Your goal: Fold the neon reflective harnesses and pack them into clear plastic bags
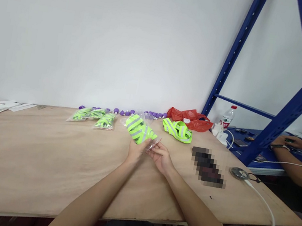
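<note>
A clear plastic bag with a folded neon-yellow reflective strap (140,128) inside is held up above the table in both hands. My left hand (136,150) grips its lower left side, thumb across the front. With its fingers pinched on the bag's lower right edge, my right hand (161,157) meets the left one. Behind and to the right lies a loose coil of the same neon-yellow reflective strap (177,130). Several bagged straps (105,120) rest in a group to the left. Purple small parts (155,114) are strewn along the wall.
The wooden table (44,164) ends near my lap. At the right lie a red plastic bag (189,116), a blurred dark object (207,168) and a round device (239,173) with a white cable. A bottle (228,117) stands by the blue rack (237,46). Another person's arm (290,159) is beyond it.
</note>
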Action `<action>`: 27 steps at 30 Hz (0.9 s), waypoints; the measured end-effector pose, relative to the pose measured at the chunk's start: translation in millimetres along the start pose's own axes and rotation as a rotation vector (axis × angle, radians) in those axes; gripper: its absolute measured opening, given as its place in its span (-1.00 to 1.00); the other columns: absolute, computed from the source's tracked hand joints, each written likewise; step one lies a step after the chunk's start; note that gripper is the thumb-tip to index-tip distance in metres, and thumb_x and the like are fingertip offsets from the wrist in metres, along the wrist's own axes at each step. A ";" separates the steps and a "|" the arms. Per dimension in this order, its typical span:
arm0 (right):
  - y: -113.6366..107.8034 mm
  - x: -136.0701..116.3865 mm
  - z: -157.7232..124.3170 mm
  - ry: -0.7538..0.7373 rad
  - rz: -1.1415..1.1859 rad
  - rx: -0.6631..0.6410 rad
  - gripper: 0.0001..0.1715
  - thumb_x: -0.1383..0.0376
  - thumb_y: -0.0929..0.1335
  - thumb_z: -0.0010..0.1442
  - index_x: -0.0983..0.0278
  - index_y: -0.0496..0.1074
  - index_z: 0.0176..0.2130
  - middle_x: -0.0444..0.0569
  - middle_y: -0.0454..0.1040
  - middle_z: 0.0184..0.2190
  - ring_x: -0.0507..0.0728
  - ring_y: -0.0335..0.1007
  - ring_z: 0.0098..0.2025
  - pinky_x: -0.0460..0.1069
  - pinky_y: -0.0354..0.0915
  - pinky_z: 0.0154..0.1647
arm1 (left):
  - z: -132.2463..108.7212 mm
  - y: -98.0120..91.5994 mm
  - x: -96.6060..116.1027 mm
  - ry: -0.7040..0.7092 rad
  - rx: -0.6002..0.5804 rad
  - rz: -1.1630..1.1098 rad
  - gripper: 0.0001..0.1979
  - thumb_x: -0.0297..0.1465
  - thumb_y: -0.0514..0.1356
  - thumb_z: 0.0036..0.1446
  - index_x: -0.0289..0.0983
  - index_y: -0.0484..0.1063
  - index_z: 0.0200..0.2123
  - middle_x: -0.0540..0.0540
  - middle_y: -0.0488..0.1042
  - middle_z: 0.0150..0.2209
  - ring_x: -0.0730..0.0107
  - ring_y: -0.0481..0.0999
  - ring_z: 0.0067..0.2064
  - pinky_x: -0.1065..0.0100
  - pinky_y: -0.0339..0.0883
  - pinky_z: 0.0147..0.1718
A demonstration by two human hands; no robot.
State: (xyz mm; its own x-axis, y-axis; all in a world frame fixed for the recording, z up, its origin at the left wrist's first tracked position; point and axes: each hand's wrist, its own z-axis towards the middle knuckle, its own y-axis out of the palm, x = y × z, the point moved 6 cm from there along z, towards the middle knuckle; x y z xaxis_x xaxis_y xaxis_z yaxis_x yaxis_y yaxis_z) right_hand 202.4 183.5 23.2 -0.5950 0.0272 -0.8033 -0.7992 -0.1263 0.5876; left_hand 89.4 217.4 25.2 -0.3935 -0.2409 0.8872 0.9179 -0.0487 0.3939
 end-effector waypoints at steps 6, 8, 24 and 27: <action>-2.4 5.6 -0.7 0.029 -0.016 -0.035 -0.55 0.37 0.49 -0.13 0.20 0.55 -0.15 -0.07 0.59 -0.20 0.15 0.47 -0.19 0.00 0.37 -0.21 | 3.1 -1.2 -4.8 0.009 -0.023 0.014 -0.63 -0.22 0.47 -0.13 -0.25 0.54 -0.26 -0.12 0.61 -0.25 0.23 0.59 -0.25 0.31 0.46 -0.27; -4.3 7.5 0.6 0.024 -0.012 -0.019 -0.61 0.36 0.49 -0.12 0.20 0.55 -0.19 -0.08 0.59 -0.24 0.14 0.47 -0.22 0.00 0.37 -0.21 | 2.1 0.6 -7.0 0.010 -0.044 0.014 -0.63 -0.23 0.46 -0.12 -0.27 0.54 -0.25 -0.14 0.61 -0.23 0.23 0.59 -0.25 0.29 0.46 -0.26; 2.0 3.9 1.0 -0.032 0.047 0.020 -0.70 0.28 0.49 -0.11 0.21 0.55 -0.27 -0.06 0.59 -0.22 0.18 0.46 -0.17 0.04 0.34 -0.14 | -3.7 6.5 -5.7 -0.073 -0.065 -0.008 -0.57 -0.22 0.49 -0.19 -0.31 0.54 -0.24 -0.18 0.61 -0.22 0.19 0.59 -0.23 0.27 0.45 -0.25; 3.5 3.5 0.3 -0.041 0.023 0.007 -0.70 0.27 0.49 -0.09 0.20 0.55 -0.26 -0.06 0.58 -0.22 0.18 0.45 -0.17 0.04 0.33 -0.12 | -3.6 7.2 -3.8 -0.072 -0.060 0.021 -0.56 -0.20 0.48 -0.18 -0.33 0.54 -0.27 -0.18 0.61 -0.26 0.18 0.59 -0.26 0.27 0.44 -0.28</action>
State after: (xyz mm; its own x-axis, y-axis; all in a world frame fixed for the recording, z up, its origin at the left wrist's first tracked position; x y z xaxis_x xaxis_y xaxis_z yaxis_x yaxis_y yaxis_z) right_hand 197.4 183.5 22.5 -0.6158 0.0651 -0.7852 -0.7860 -0.1203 0.6064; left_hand 97.7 214.5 23.8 -0.3745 -0.1728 0.9110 0.9267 -0.1025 0.3615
